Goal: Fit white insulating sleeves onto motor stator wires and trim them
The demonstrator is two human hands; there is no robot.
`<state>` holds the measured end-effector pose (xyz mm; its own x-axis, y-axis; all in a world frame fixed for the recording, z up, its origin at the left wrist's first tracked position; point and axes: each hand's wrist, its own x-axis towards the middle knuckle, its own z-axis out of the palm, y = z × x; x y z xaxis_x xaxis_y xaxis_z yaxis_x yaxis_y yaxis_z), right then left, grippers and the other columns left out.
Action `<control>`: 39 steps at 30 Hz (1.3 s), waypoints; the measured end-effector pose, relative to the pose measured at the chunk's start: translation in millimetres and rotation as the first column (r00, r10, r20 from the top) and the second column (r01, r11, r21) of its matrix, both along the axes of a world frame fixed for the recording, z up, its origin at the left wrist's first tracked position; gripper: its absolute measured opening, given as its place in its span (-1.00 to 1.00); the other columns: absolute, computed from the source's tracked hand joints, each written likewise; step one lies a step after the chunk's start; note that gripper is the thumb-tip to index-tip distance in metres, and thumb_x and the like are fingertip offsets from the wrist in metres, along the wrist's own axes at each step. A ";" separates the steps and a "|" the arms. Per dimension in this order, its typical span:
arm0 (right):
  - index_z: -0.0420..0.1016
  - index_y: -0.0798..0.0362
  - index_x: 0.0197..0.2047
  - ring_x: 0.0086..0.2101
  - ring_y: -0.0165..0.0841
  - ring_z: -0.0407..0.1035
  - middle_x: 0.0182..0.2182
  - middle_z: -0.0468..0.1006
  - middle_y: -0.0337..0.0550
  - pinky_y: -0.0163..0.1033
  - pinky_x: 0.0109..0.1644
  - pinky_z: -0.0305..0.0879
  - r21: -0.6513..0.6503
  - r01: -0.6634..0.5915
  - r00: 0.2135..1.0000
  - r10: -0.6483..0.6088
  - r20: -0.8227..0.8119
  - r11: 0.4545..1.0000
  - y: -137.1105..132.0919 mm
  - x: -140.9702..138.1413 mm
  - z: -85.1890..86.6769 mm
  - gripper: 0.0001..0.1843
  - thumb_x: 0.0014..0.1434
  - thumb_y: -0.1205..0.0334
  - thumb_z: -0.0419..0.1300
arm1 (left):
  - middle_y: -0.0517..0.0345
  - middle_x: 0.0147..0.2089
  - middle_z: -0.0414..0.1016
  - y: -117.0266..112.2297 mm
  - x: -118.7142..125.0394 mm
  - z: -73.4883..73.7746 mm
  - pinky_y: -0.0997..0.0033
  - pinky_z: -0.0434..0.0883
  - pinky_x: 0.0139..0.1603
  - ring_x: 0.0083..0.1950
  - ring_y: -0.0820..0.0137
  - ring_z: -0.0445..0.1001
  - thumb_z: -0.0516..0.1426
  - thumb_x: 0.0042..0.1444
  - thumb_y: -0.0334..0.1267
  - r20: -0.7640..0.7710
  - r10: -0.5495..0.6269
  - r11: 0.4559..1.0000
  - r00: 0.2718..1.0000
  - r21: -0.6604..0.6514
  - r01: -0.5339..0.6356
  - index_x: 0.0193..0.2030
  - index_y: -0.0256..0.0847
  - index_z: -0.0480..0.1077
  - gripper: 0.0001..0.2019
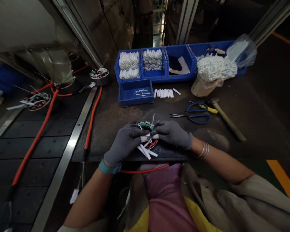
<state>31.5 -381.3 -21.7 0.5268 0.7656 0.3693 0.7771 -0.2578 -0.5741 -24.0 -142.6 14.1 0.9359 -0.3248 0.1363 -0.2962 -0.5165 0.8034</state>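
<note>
Although white sleeves are laid at the wound ring, work seems unfinished; left hand and right hand grips cannot be told.

Worktop: dark, scuffed, brownish stains mid-surface, a pale smear toward the right. Back edge: row of blue bins, side by side. Before the leftmost, a shallow blue tray. Just right of the tray, short white tubes lined up in a row, one lying askew at the right end. Farther right, a tan tub, standing. Below it, scissors, blades leftward; a yellow-handled tool overlaps their loops. Hammer alongside, handle slanting toward the near right. Near edge: wound ring, partly hidden.
</note>
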 end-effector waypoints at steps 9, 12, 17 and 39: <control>0.67 0.05 -0.08 -0.18 -0.27 0.49 -0.14 0.61 -0.05 -0.25 -0.12 0.32 0.010 0.113 0.993 -0.112 -0.022 0.994 0.3 -9.3 -8.6 -0.87 0.34 0.24 0.32 | 0.11 -0.11 0.69 -19.3 -9.4 6.0 0.21 0.43 0.02 -0.05 0.22 0.58 0.24 0.27 -0.18 0.049 0.087 0.988 0.995 0.124 -0.093 -0.12 -0.09 0.68 -0.84; 0.65 0.08 -0.06 -0.17 -0.27 0.51 -0.16 0.62 -0.05 -0.25 -0.10 0.34 0.125 0.045 0.999 -0.042 -0.028 0.991 -3.5 -2.8 -12.2 -0.85 0.34 0.23 0.34 | 0.14 -0.09 0.70 -10.4 -9.4 9.2 0.16 0.43 0.10 -0.05 0.21 0.59 0.23 0.28 -0.11 -0.007 0.079 0.986 0.997 0.150 -0.077 -0.05 -0.05 0.68 -0.78; 0.65 0.08 -0.15 -0.25 -0.29 0.48 -0.22 0.61 -0.06 -0.27 -0.19 0.30 0.048 0.045 0.998 -0.047 0.045 0.998 -4.7 2.4 -10.6 -0.90 0.35 0.25 0.31 | 0.17 -0.17 0.70 -8.3 -9.0 7.3 0.07 0.39 0.28 -0.09 0.21 0.61 0.29 0.22 -0.13 0.034 0.141 0.984 0.989 0.109 -0.144 -0.14 -0.03 0.69 -0.84; 0.54 0.03 0.18 -0.08 -0.23 0.55 -0.03 0.68 -0.08 -0.18 -0.02 0.41 -0.002 0.206 0.979 -0.206 0.005 0.979 -53.4 -4.1 -29.2 -0.66 0.36 0.32 0.25 | 0.11 -0.18 0.67 -51.8 -21.8 -2.2 0.14 0.42 0.02 -0.09 0.16 0.59 0.34 0.12 -0.17 0.160 0.363 0.889 0.918 0.235 -0.393 -0.22 -0.11 0.64 -0.88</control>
